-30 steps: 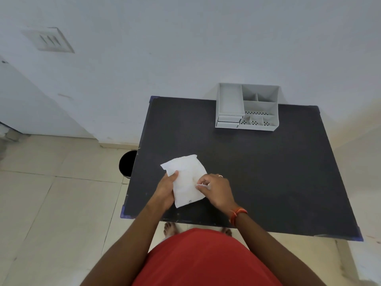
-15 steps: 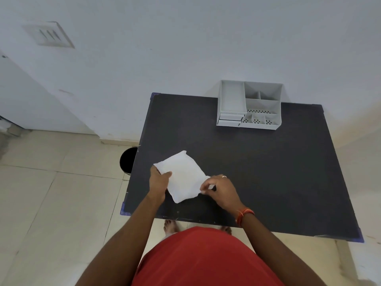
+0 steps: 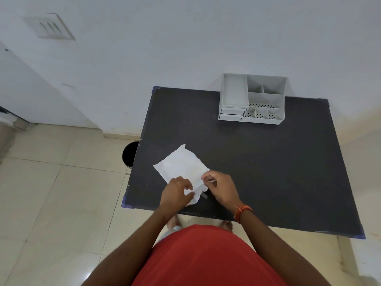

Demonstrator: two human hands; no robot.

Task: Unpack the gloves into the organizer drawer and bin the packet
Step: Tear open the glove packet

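A white paper glove packet (image 3: 181, 166) lies tilted on the black table (image 3: 268, 162), near its front left part. My left hand (image 3: 176, 193) pinches the packet's near edge from the left. My right hand (image 3: 221, 187) pinches the same edge from the right, where the paper looks torn and curled. No gloves are visible outside the packet. The grey organizer (image 3: 252, 99) stands at the table's far edge against the wall, with its two small drawers (image 3: 232, 113) shut at its front left.
A black bin (image 3: 128, 153) stands on the tiled floor just left of the table, partly hidden under its edge. A white wall runs behind the table. My red shirt fills the bottom of the view.
The packet has turned so its far end points away to the left. My left hand slid from the packet's left side down to the near edge, close to my right hand.
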